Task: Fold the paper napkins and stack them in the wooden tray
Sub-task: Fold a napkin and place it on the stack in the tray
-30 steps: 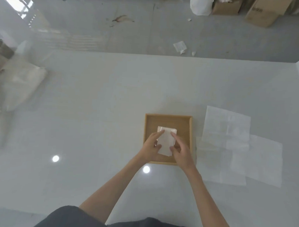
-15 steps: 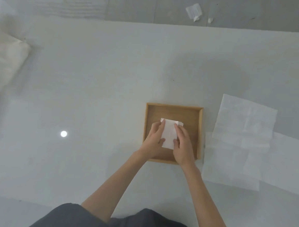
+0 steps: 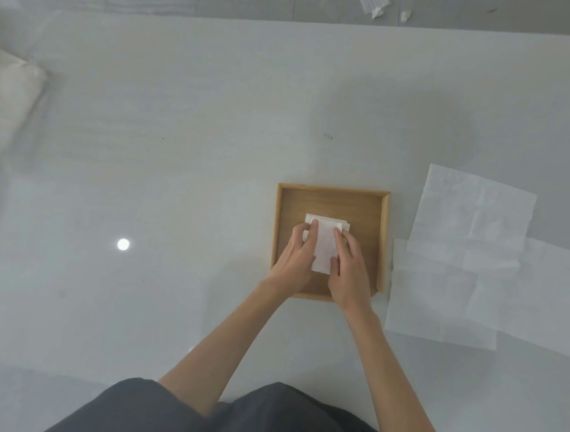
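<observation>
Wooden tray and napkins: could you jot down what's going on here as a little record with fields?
Tray: wooden tray on the white table
In tray: folded napkin, another folded edge peeking out beneath
Left hand: left hand pressing the napkin's left side
Right hand: right hand pressing its right side
Waiting: unfolded napkins, overlapping, right of the tray
Floor: paper scraps beyond the table

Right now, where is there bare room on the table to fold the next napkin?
Bare: the table left of the wooden tray and beyond its far rim. Crowded: inside the tray, both hands on the folded napkins; to its right, overlapping unfolded napkins.
</observation>
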Demonstrator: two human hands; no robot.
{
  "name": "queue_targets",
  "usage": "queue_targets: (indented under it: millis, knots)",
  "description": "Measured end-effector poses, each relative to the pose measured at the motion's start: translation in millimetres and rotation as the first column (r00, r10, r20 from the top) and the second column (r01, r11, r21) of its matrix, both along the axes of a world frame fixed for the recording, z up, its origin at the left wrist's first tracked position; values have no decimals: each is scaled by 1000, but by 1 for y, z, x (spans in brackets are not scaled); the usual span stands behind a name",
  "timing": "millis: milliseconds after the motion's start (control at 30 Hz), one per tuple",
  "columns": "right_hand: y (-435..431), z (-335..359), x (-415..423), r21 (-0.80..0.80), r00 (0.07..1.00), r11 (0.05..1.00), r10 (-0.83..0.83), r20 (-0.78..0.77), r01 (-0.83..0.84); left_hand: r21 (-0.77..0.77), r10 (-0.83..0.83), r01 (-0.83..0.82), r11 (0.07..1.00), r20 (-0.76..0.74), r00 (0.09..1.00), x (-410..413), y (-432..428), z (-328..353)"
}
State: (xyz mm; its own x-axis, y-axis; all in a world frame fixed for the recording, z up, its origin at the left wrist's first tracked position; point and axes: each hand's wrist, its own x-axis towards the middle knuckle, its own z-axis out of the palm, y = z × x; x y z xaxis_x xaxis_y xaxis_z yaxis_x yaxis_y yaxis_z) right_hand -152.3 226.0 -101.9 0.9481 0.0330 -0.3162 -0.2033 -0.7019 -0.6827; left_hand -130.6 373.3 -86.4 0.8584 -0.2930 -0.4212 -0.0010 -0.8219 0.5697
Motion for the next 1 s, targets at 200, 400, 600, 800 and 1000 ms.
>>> queue_targets:
  millis: [200,400,600,800,1000]
  knots:
    - [9,2,-4,-139,997,988,-61,43,67,202,88,-84,976,-8,996,0,-11,8]
    - [-3,5,12,-176,1000,984,5,-23,-9,58,167,-160,985,-143,975,4,-20,14]
    - [-16,10,20,-183,997,981,57,-47,-64,33,147,-144,989,-126,981,9,-17,10]
    - [-20,13,19,-136,995,990,31,-92,-44,40,118,-115,993,-102,988,8,-13,10]
    - [-18,19,19,-252,996,966,77,49,-62,185,46,-65,981,107,993,12,-8,11]
